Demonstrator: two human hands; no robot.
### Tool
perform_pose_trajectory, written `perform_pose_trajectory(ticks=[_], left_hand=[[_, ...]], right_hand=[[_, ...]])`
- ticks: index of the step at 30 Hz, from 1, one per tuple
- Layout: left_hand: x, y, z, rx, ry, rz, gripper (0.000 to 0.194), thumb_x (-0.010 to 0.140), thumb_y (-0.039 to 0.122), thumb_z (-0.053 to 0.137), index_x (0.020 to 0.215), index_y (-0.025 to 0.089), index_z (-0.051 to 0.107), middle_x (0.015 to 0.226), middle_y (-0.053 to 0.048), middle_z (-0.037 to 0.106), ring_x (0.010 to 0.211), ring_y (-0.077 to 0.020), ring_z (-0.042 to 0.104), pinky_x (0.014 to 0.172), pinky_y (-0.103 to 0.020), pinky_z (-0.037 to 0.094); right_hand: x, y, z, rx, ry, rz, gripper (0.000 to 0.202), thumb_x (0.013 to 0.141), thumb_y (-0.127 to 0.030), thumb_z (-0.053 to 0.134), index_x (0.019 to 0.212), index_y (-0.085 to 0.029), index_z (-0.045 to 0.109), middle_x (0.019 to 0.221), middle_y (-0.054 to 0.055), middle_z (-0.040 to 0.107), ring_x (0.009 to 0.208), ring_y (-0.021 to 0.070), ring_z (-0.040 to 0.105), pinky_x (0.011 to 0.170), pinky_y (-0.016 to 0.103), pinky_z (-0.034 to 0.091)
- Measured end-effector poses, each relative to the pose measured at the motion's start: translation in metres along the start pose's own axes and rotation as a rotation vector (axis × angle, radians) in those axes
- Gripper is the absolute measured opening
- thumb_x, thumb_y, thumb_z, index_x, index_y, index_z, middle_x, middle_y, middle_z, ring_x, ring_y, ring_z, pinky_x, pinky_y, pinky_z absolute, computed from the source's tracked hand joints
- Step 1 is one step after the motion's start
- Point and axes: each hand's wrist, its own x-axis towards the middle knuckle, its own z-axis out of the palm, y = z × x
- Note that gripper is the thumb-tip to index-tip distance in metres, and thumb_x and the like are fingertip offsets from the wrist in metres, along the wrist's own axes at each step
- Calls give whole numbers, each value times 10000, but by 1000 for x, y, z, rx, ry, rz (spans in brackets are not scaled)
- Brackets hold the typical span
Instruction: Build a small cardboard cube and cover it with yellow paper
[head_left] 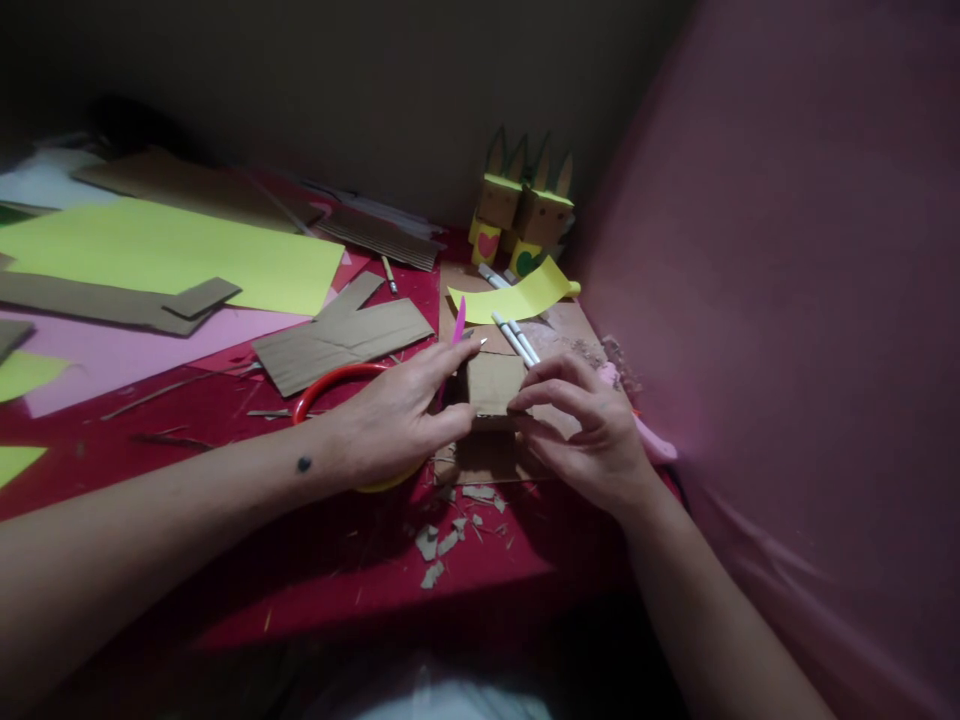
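Note:
A small cardboard box (496,384) is between my two hands over a cardboard board (577,322). My left hand (397,410) grips its left side, thumb near the lower edge and fingers along the far left corner. On the box's right side, my right hand (589,425) presses its fingertips near the front edge. Just past my left fingers stands a pink pointed tool (459,318), its lower part hidden. A red scissor handle (330,378) shows behind my left wrist. White pens (517,338) and a curled yellow paper strip (517,298) lie beyond the box.
Two cardboard figures (523,210) with pointed tops stand at the back. Cardboard pieces (345,340), a pencil (389,274) and yellow paper (180,250) lie to the left. Torn scraps (439,545) litter the red cloth (360,560) in front. A pink wall (780,300) rises at the right.

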Motion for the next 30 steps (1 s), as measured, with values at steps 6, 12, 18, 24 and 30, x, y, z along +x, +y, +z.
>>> perform_pose_trajectory(ticks=[6,12,18,24,30], left_hand=[[0,0,-1,1,7,17,683,877,313,539,1545,179,479,1599,-155,512,1459,-385,483,1227,-552,376],[0,1,-2,23,8,27,733,874,359,516,1570,143,439,1503,-156,595,1375,-352,566,1185,-472,436],[1,3,-2,15,0,27,760,859,366,510,1570,108,427,1536,-173,564,1435,-363,511,1226,-493,386],[0,2,-1,6,-3,24,761,865,393,504,1572,126,423,1577,-171,526,1462,-356,486,1240,-509,365],[1,-1,0,6,5,36,754,859,416,516,1567,169,437,1541,-148,562,1458,-358,494,1239,-499,378]], right_hand=[[1,-7,-2,-97,-11,-55,143,883,-83,672,916,-221,693,953,46,644,906,196,643,793,365,554],[6,-16,6,-186,6,-138,156,923,-81,626,907,-222,691,886,42,648,847,198,597,745,365,540],[6,-13,13,-233,12,-168,161,917,-62,629,897,-203,707,870,56,697,854,220,586,743,381,537],[5,-12,14,-264,34,-180,158,925,-86,635,893,-219,715,868,44,710,845,214,596,757,383,528],[4,-11,14,-285,31,-175,153,918,-95,639,895,-225,716,872,43,715,851,222,602,768,397,524]])
